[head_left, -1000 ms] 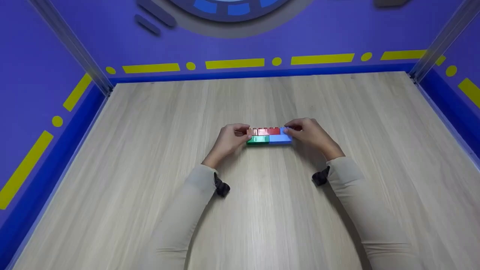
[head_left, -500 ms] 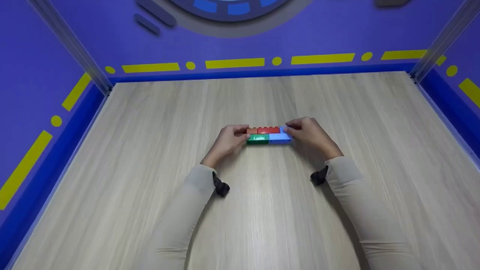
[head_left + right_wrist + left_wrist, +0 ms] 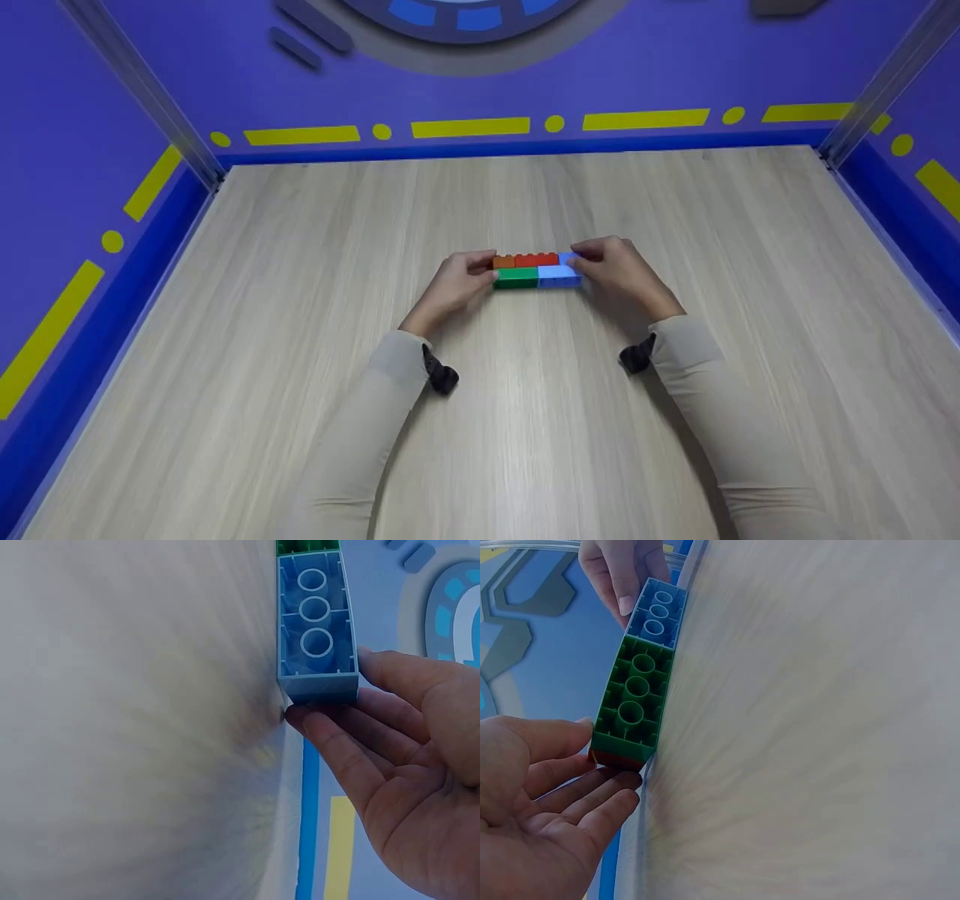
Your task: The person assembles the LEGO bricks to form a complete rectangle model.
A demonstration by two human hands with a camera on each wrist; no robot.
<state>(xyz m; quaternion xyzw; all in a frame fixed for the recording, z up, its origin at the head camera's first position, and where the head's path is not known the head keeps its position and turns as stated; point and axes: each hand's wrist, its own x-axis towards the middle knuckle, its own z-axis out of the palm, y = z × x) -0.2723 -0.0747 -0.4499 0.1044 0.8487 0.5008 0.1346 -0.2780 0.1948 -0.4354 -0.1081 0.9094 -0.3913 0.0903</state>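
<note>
Both hands hold one bar of joined toy building bricks, low over the middle of the table. Its near row is a green brick (image 3: 517, 278) beside a blue brick (image 3: 559, 277). Behind these run an orange brick (image 3: 504, 262), a red brick (image 3: 537, 260) and a second blue brick (image 3: 565, 258), studs pointing away. My left hand (image 3: 459, 281) pinches the left end, thumb at the green brick. At the right end, my right hand (image 3: 619, 266) grips the blue bricks between thumb and fingers. The wrist views show the hollow undersides of the green brick (image 3: 632, 694) and near blue brick (image 3: 315, 619).
A pale wood-grain table (image 3: 337, 247) lies under the hands. Purple panels with yellow marks (image 3: 472, 127) enclose its back and both sides, joined by metal corner posts (image 3: 142, 90). A black wrist camera (image 3: 442, 377) sits at each sleeve cuff.
The joined bricks have tilted slightly, and the glare on the green and red bricks has faded. Both hands keep their grip, nearly in place.
</note>
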